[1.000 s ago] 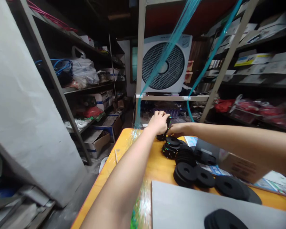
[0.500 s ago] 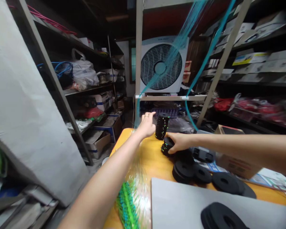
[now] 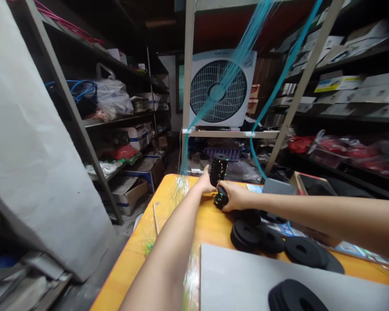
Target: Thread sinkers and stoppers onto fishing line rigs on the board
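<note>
A tall stack of black spools (image 3: 218, 169) stands upright at the far end of the orange table (image 3: 168, 224). My left hand (image 3: 205, 184) rests against the stack's left base, fingers mostly hidden behind it. My right hand (image 3: 232, 197) is closed over a shorter stack of black spools (image 3: 221, 200) with glinting fibre, right beside the tall one. More black spools (image 3: 246, 234) lie flat on the table nearer to me. Teal fibre strands (image 3: 233, 69) hang down from above to the table's far edge.
A grey board (image 3: 240, 280) covers the near table with a black spool (image 3: 294, 298) on it. A cardboard box (image 3: 311, 185) sits on the right. A white box fan (image 3: 218, 88) stands behind. Cluttered shelves (image 3: 116, 116) line both sides, and a big grey panel (image 3: 29, 142) leans at left.
My left hand has let go of the tall spool stack's top and dropped to its base. My right hand moved left, bringing a short stack of spools up next to the tall one.
</note>
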